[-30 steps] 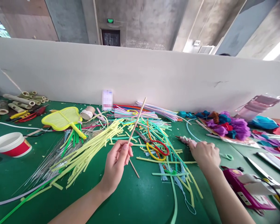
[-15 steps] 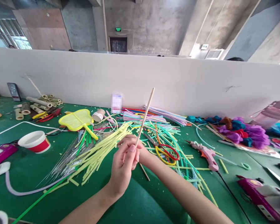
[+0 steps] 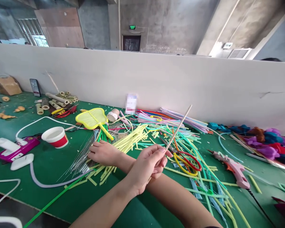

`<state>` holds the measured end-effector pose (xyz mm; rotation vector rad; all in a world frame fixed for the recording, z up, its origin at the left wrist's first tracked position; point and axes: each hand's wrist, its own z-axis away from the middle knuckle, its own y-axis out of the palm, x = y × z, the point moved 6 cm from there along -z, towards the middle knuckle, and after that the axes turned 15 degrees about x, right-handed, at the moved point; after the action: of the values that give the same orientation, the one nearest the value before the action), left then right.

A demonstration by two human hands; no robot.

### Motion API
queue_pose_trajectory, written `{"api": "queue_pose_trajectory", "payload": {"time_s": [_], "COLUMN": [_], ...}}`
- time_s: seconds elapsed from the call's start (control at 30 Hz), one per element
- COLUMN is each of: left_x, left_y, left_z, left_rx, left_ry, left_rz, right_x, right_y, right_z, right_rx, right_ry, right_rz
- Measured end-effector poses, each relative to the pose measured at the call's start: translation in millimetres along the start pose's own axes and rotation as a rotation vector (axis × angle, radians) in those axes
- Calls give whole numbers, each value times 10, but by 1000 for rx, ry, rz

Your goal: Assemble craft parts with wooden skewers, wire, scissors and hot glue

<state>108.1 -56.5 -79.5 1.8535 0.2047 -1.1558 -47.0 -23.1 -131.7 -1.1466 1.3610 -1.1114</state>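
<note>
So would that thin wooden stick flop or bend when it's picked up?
Probably stiff: the wooden stick stands out straight from the left hand, which pinches only its lower end. Likely light, since a finger pinch alone carries it. Being so thin, it may snap if forced.

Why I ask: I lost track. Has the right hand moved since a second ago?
Yes. The right hand left the pink glue gun and crossed leftward to the silver wires.

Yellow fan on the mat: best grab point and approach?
Take the yellow fan by its handle, pinching across it from above. It is narrow and juts toward the near right; the wide head lies flat on the green mat.
</note>
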Motion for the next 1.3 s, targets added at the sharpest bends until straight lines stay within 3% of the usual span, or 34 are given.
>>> {"api": "queue_pose_trajectory", "payload": {"time_s": [0.2, 0.43, 0.5, 0.6, 0.7, 0.83, 0.97, 1.07, 1.3], "left_x": [41, 5, -20, -69, -108, -133, -138, -139, -75], "left_y": [62, 35, 28, 19, 10, 19, 58, 44, -40], "left_z": [1, 11, 22, 38, 42, 38, 47, 50, 14], "left_rx": [113, 110, 109, 110, 105, 128, 192, 197, 173], "left_ry": [-77, -68, -62, -48, -29, 9, 15, 22, 17], "left_rz": [123, 165, 186, 211, 204, 168, 122, 101, 65], "right_x": [232, 219, 104, -202, -406, -676, -965, -1079, -787], "right_y": [30, -14, -139, -259, -330, -496, -675, -764, -952], "right_z": [57, 48, 123, 343, 574, 878, 1374, 1966, 3404], "right_rx": [-1, -59, -218, -556, -803, -1060, -1247, -1373, -1441], "right_ry": [-159, -192, -105, 164, 382, 521, 622, 754, 1044], "right_rz": [141, 145, -154, -699, -892, -1073, -1202, -1245, -1128]}}
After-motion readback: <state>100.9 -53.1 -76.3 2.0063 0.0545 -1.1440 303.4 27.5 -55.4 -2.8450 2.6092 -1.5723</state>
